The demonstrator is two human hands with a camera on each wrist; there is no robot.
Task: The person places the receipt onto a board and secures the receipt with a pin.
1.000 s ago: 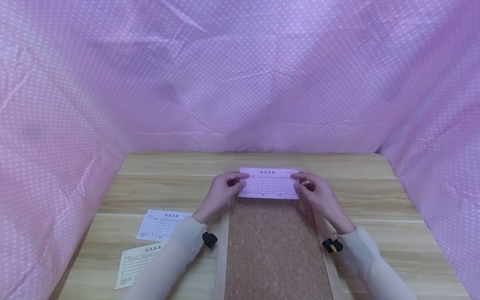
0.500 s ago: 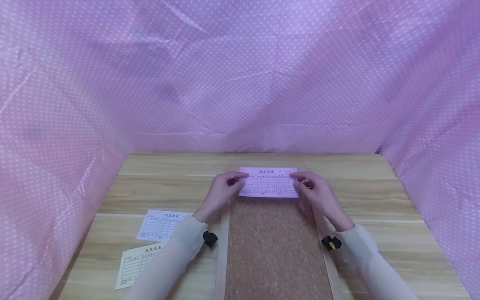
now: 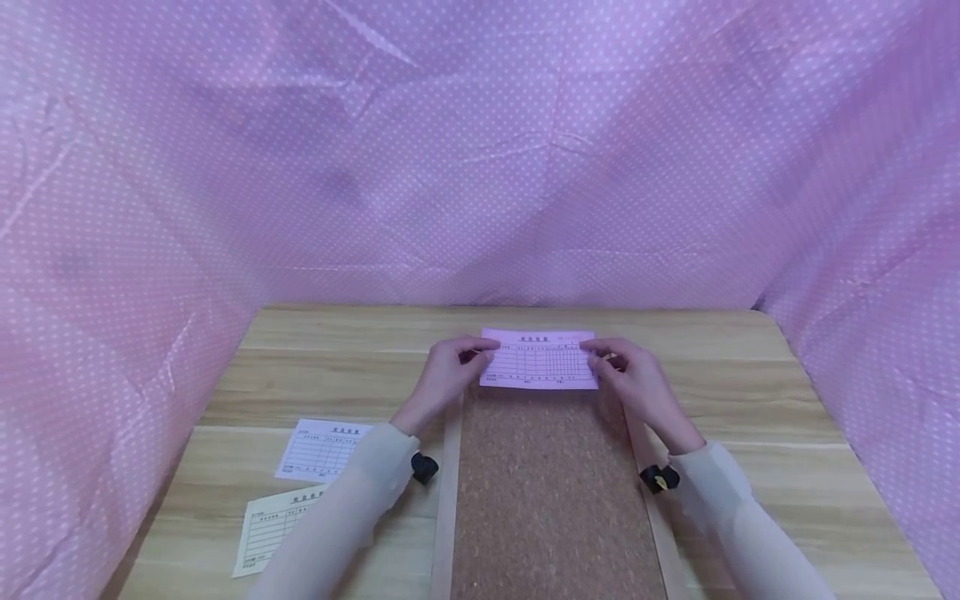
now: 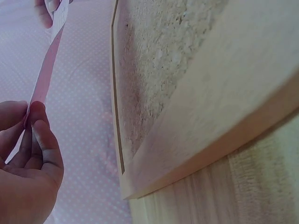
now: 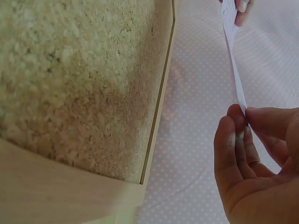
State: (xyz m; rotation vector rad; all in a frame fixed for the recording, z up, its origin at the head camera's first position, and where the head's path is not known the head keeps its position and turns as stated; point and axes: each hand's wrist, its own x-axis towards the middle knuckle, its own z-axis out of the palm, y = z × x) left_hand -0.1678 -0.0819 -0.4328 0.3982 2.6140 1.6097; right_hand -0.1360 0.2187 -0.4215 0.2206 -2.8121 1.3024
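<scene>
A pink printed receipt slip (image 3: 536, 362) is held up by its two short ends over the far end of a wood-framed cork board (image 3: 555, 492). My left hand (image 3: 447, 373) pinches the slip's left end between thumb and fingers. At the right end, my right hand (image 3: 637, 379) grips it the same way. Both wrist views show the slip edge-on, apart from the board: the left wrist view has the pink slip (image 4: 46, 70) slightly bent, and the right wrist view shows the thin slip (image 5: 236, 70) running toward the other hand.
Left of the board, a white printed slip (image 3: 318, 450) lies on the wooden table (image 3: 750, 375). Nearer to me is a cream slip (image 3: 273, 529), partly covered by my left sleeve. Pink dotted cloth (image 3: 480, 167) hangs behind the table and on both sides.
Both hands have moved slightly farther away from me with the pink slip between them. The white and cream slips have stayed where they were.
</scene>
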